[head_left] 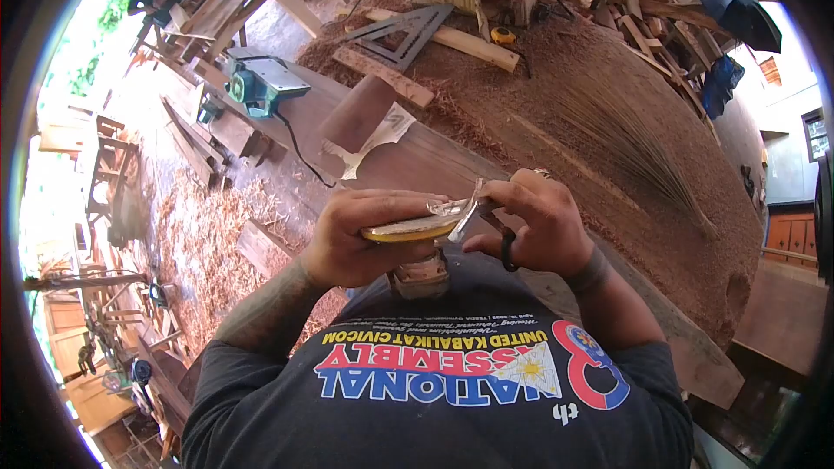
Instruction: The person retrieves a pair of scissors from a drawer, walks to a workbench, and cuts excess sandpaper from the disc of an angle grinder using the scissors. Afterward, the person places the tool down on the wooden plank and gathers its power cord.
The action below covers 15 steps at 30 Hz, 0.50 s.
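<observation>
My left hand (347, 234) grips a flat, rounded pad (408, 229) with a pale top and a yellow edge, held level in front of my chest. My right hand (539, 221) is closed by the pad's right end, with a crinkled silvery strip (466, 219) at its fingertips. A dark, narrow piece with a black loop shows under the right fingers; I cannot make out its kind. Below the pad is a brown block-like thing (419, 276), partly hidden. Beyond my hands, a curled brown sheet (359, 113) and a pale cut-out scrap (382, 141) lie on the wooden board (434, 165).
A green power tool (261, 87) rests on its side at the left, its cord trailing toward me. Farther off lie a triangular square (400, 35), a tape measure (503, 35) and wood strips. A stick broom (643, 139) lies on sawdust at the right. Lumber is piled behind.
</observation>
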### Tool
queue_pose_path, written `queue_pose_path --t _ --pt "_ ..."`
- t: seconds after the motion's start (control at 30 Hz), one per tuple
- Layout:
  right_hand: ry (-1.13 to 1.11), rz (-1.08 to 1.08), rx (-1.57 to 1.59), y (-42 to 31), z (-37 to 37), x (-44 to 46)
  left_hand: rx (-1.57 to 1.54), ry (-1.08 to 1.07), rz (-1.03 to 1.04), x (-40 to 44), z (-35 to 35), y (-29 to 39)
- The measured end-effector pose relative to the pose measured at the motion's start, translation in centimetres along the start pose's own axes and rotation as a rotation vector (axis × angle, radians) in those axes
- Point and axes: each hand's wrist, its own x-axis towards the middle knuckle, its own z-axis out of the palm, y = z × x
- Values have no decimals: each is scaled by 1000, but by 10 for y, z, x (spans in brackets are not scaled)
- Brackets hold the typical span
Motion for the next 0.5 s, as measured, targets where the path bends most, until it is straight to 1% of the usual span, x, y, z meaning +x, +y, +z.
queue_pose_path --t 0.13,0.3,0.5 --pt "16 -38 -75 -1 -1 1 -27 8 -32 1 2 -2" --pt "40 -68 -96 1 2 0 -39 16 -3 -1 2 -8" --pt "4 4 -5 -2 0 1 -80 31 84 -6 7 -17"
